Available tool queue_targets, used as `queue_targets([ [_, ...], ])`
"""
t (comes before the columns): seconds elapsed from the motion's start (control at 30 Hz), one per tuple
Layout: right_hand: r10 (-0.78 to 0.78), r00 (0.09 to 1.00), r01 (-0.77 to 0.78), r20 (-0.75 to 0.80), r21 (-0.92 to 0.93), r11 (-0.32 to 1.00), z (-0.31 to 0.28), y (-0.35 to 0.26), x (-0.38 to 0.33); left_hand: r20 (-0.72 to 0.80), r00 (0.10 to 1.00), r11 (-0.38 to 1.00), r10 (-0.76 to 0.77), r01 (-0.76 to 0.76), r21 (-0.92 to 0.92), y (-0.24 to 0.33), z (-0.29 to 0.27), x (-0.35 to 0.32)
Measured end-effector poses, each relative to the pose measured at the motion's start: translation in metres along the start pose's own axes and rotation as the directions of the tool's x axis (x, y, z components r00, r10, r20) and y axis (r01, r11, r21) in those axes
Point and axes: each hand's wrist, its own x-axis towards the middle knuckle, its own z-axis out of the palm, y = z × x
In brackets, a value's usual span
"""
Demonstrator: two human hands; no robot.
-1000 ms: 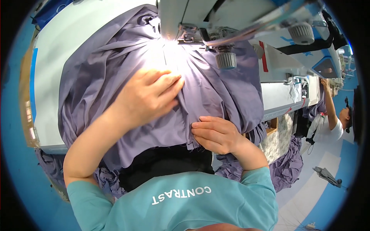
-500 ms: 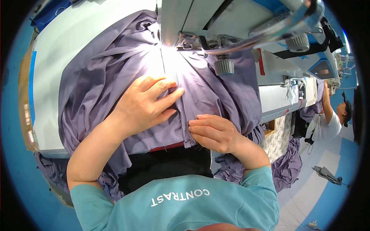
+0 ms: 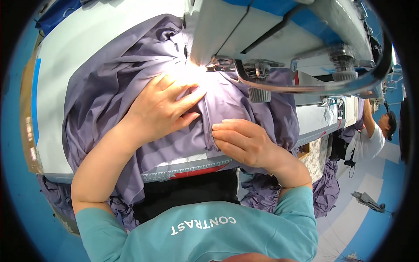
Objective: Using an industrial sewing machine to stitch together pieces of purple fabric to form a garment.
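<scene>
A large piece of purple-grey fabric (image 3: 102, 89) lies gathered in folds beneath the head of a sewing machine (image 3: 214, 39). Bright light washes out the cloth around the needle area, so the needle itself cannot be made out. My left hand (image 3: 155, 107) rests flat on the fabric, fingers spread, its fingertips close to the lit spot. Nearer to me, my right hand (image 3: 244, 142) has its fingers pressed together on the fabric's seam, pinching it near the front edge. A raised seam line runs between both hands toward the machine.
The white sewing table (image 3: 54, 100) has a grey front edge with a measuring strip and a red patch (image 3: 198, 171). More purple fabric (image 3: 262, 190) hangs below at the right. Further right, another person (image 3: 371, 135) handles similar cloth at a second machine.
The fabric has slid away from me toward the machine, uncovering more of the table's front edge. Both hands have moved forward slightly with it.
</scene>
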Motion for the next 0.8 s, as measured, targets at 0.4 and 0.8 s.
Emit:
queue_targets([
  [0.4, -0.065, 0.997, 0.065, 0.032, -0.002, 0.998, -0.001, 0.031, 0.014, -0.047, 0.992, 0.993, 0.115, -0.116, -0.03, -0.021, 0.0, 0.008],
  [0.8, -0.012, 0.997, 0.016, 0.073, -0.052, 0.999, -0.005, 0.037, 0.018, 0.12, 0.993, 0.997, 0.013, -0.004, -0.077, 0.027, -0.01, -0.009],
])
